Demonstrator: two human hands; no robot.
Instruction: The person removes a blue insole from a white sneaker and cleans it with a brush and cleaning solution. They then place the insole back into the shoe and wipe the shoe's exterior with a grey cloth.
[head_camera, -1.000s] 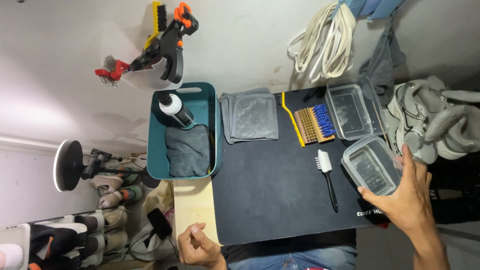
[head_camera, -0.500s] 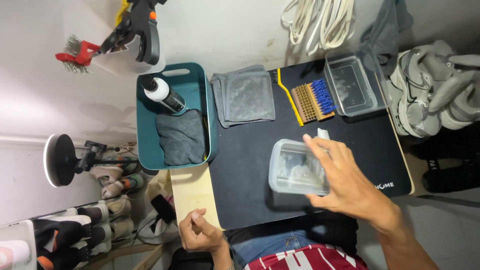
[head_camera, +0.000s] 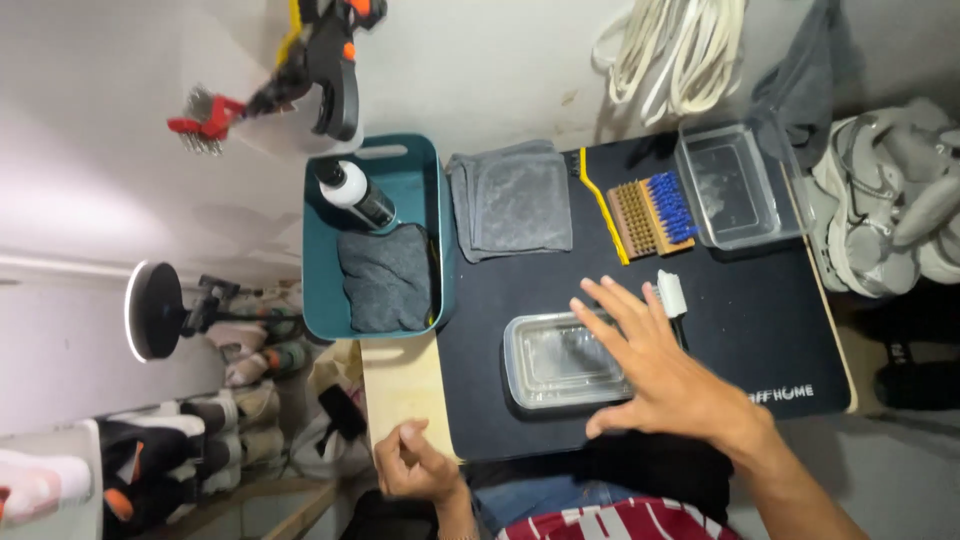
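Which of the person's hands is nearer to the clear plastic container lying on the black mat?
Right. The right hand lies spread over the clear plastic container's right end; the left hand rests curled at the table's near edge, apart from it.

I counted two clear plastic containers: one near the mat's front edge (head_camera: 560, 360) and one at its far right corner (head_camera: 738, 185). I saw one teal basket (head_camera: 420, 170) holding one bottle (head_camera: 355, 193) and one dark cloth (head_camera: 385, 278). There was one grey folded towel (head_camera: 512, 198), two brushes, a blue-bristled one (head_camera: 652, 214) and a slim white-headed one (head_camera: 671, 296), and one black mat (head_camera: 740, 320).
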